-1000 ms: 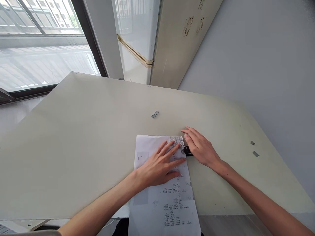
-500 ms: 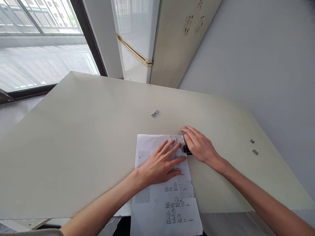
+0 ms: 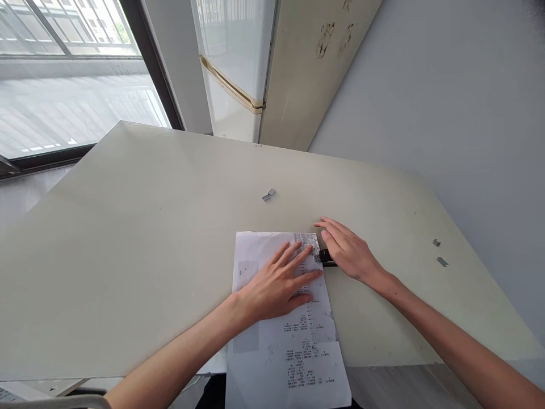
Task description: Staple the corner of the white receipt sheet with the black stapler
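1. While my left hand point(image 3: 276, 281) lies palm down with its fingers spread wide, the printed paper point(image 3: 281, 363) sits beneath it on the near part of the pale table point(image 3: 149, 255).
2. My right hand point(image 3: 349, 250) is stretched over the black stapler point(image 3: 326, 257), fingers straight and close together, pointing far and left; it hides most of the stapler, so I cannot tell how firmly my palm bears on it.
3. The stapler's left end meets the paper's right edge, near the far right corner; I cannot tell whether the paper is inside its mouth.
4. Toward me, the paper runs past the table's near edge, its print mostly on the right half.
5. Farther off, near the middle, lie two small staple strips point(image 3: 266, 197), close together.
6. Two metal pieces point(image 3: 442, 262) lie apart near the right edge.
7. Beyond the far edge stands a fridge point(image 3: 238, 51), with a window point(image 3: 76, 96) to its left.
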Demonstrator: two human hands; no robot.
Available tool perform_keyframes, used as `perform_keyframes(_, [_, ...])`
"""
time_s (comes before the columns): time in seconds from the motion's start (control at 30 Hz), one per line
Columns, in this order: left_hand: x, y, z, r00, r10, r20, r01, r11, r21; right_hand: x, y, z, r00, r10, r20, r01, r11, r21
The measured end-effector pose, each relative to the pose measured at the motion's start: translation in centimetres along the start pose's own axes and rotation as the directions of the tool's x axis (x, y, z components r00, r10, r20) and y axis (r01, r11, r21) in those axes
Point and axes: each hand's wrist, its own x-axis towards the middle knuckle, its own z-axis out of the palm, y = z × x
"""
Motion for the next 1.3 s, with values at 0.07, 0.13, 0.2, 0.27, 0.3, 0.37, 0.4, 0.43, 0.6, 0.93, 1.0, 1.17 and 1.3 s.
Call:
perform_keyframes(0.07, [0.06,0.08,-0.09,1.0,-0.002,0.017,0.002,1.0,0.014,0.05,-0.05,-0.04,1.0,0.001,0.008,-0.001,1.0,-0.002])
perform_keyframes(0.13, [0.13,0.16,-0.1,1.0,-0.003,0.023,0.002,1.0,0.022,0.09,-0.14,-0.06,1.0,0.0,0.012,0.0,1.0,-0.008])
perform_keyframes(0.2, [0.18,0.2,-0.01,1.0,0.0,0.014,0.0,1.0,0.019,0.1,-0.25,-0.07,1.0,-0.003,0.012,0.004,1.0,-0.016])
perform_keyframes(0.27, [0.21,0.21,0.14,1.0,0.002,0.001,-0.003,1.0,0.015,0.1,-0.32,-0.04,1.0,-0.006,0.013,0.006,1.0,-0.023])
perform_keyframes(0.3, [0.22,0.21,0.22,1.0,0.002,-0.002,-0.002,1.0,0.016,0.1,-0.34,-0.02,1.0,-0.005,0.014,0.006,1.0,-0.026])
perform_keyframes(0.37, [0.23,0.2,0.35,1.0,0.002,-0.001,-0.002,1.0,0.018,0.09,-0.35,0.04,1.0,-0.005,0.013,0.005,1.0,-0.029])
perform_keyframes(0.4, [0.23,0.19,0.39,1.0,0.002,0.0,-0.002,1.0,0.017,0.09,-0.34,0.08,1.0,-0.006,0.009,0.006,1.0,-0.03])
perform_keyframes(0.43, [0.24,0.19,0.42,1.0,0.002,-0.001,-0.002,1.0,0.015,0.08,-0.32,0.12,1.0,-0.009,0.004,0.009,0.999,-0.032])
perform_keyframes(0.6, [0.22,0.19,0.45,1.0,0.01,-0.013,-0.01,1.0,-0.005,-0.01,-0.3,0.21,1.0,-0.025,-0.015,0.024,0.999,-0.042])
perform_keyframes(0.93, [0.19,0.29,0.29,1.0,-0.001,0.0,0.001,1.0,0.021,-0.07,-0.9,0.01,1.0,-0.003,0.02,0.005,0.996,-0.093])
perform_keyframes(1.0, [0.22,0.3,0.26,1.0,-0.002,0.003,0.002,1.0,0.027,-0.03,-0.93,0.01,1.0,0.003,0.023,-0.001,0.996,-0.092])
perform_keyframes(1.17, [0.29,0.36,0.17,1.0,-0.002,0.012,0.001,0.999,0.041,0.02,-0.9,0.02,0.999,0.012,0.031,-0.009,0.996,-0.087])
perform_keyframes(1.3, [0.32,0.37,0.19,1.0,-0.002,0.015,0.001,0.999,0.043,0.06,-0.76,0.13,1.0,0.008,0.023,-0.005,0.996,-0.088])
